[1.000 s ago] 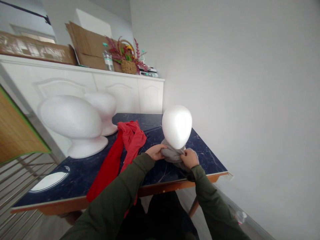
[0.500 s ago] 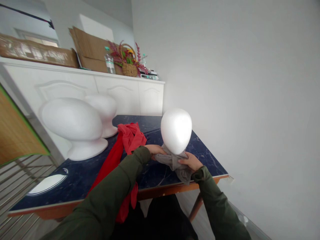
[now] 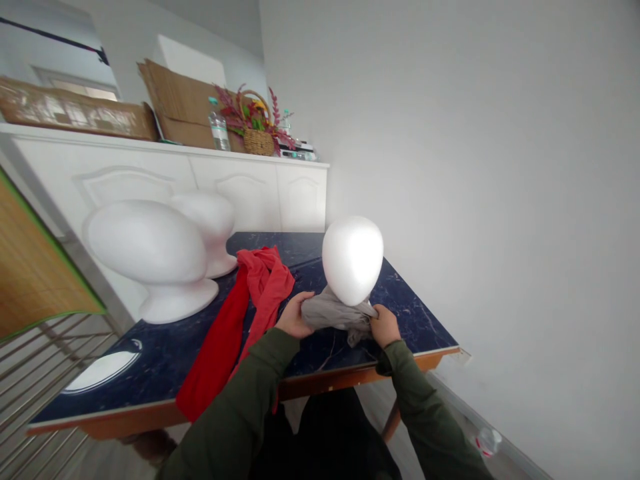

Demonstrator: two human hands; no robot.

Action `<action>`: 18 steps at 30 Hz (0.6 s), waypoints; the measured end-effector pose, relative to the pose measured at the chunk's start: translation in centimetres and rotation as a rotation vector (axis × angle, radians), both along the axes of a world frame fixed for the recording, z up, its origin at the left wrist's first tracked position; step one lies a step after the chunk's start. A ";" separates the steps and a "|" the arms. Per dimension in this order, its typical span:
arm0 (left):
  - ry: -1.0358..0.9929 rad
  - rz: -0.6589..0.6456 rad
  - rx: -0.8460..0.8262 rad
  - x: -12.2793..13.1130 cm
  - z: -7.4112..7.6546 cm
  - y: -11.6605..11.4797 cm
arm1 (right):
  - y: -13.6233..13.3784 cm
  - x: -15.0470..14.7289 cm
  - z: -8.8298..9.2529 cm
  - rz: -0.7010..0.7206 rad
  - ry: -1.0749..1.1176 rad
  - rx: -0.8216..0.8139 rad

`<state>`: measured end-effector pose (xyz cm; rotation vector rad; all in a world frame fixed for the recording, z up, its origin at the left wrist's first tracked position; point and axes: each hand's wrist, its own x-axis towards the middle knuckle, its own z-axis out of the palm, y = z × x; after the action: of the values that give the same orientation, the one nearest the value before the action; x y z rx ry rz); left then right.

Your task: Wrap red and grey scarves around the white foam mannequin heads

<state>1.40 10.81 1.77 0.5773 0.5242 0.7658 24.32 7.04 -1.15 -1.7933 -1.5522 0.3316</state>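
Note:
A white mannequin head (image 3: 353, 259) stands upright near the right side of the blue table, with a grey scarf (image 3: 333, 313) wrapped around its neck. My left hand (image 3: 296, 316) is closed on the scarf's left side, thumb on top. On the other side, my right hand (image 3: 385, 325) pinches the scarf just right of the neck. A short bunched part of the cloth hangs down in front, between my hands. The base of the head is hidden by the scarf. To the left of my left hand lies a red scarf (image 3: 220, 347), partly covered by my left sleeve.
Two more white mannequin heads, one nearer (image 3: 150, 243) and one farther (image 3: 207, 223), stand on the table (image 3: 325, 353) at left. A metal rack (image 3: 45, 373) is at far left. Behind is a white cabinet (image 3: 245, 193) bearing cardboard, a bottle (image 3: 219, 127) and a flower basket (image 3: 259, 141).
My left hand has moved slightly left and down, from behind the scarf to its outer side. The grey cloth is gathered up higher at the front right, where it hung over the table edge.

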 end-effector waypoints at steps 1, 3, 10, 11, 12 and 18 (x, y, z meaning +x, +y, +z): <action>-0.039 0.066 -0.011 -0.2 0.1 -0.5 | 0.0 0.0 -0.1 -0.007 -0.016 0.001; -0.141 0.227 -0.043 -0.6 0.2 -1.6 | -0.1 0.0 -0.2 -0.017 -0.045 0.003; -0.354 0.483 -0.056 -0.2 0.6 -4.0 | 0.2 -0.3 -0.1 -0.027 -0.141 -0.009; -0.375 0.482 -0.049 -0.1 0.7 -4.2 | 0.3 -0.3 -0.2 -0.032 -0.153 -0.012; -0.396 0.488 -0.046 -0.1 0.8 -4.3 | 0.3 -0.3 -0.2 -0.035 -0.166 -0.017; -0.321 0.579 -0.065 -2.7 1.4 -5.2 | 0.6 -0.4 -0.6 -0.046 -0.227 -0.047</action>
<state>-1.26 5.61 3.21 0.2275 0.4163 1.3586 23.91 7.61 -1.71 -1.9551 -1.6657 0.1468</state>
